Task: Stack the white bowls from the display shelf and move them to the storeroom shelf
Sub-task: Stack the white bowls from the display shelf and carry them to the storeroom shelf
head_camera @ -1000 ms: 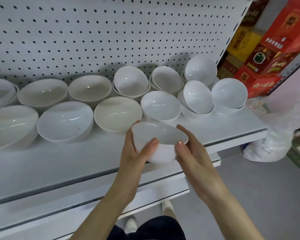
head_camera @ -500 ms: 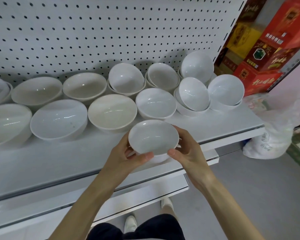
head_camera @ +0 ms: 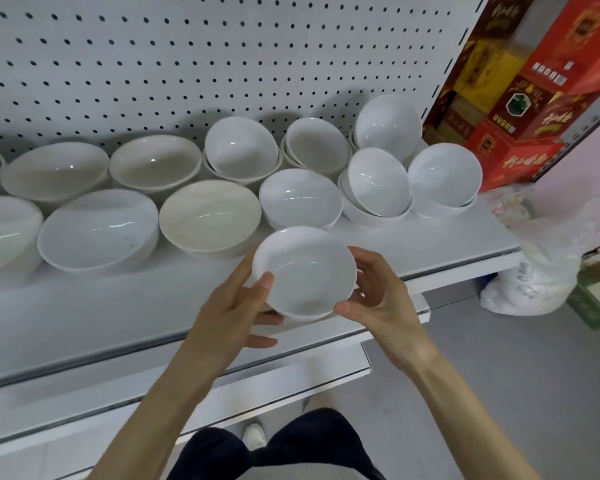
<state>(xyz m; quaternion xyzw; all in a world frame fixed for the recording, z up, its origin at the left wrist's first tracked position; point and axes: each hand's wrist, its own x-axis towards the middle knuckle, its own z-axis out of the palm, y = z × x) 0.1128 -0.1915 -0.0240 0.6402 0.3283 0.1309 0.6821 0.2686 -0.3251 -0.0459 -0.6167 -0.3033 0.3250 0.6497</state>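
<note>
The held bowl (head_camera: 303,271) sits dead centre of the frame, just over the front edge of the shelf (head_camera: 118,306). The left hand (head_camera: 236,306) is on its left side and the right hand (head_camera: 378,299) on its right, thumbs at the rim. Behind it on the shelf are two rows running from the left edge to mid-right: the front row (head_camera: 208,216), then the back row (head_camera: 155,162) up against the pegboard (head_camera: 187,64). At the right end a few tilted bowls (head_camera: 378,181) lie inside others. The boxes (head_camera: 534,98) are stacked at upper right, past the shelf's end. The bag (head_camera: 534,282) is on the floor (head_camera: 499,375) at the right edge. A lower shelf (head_camera: 291,372) sticks out underneath, bottom centre.
</note>
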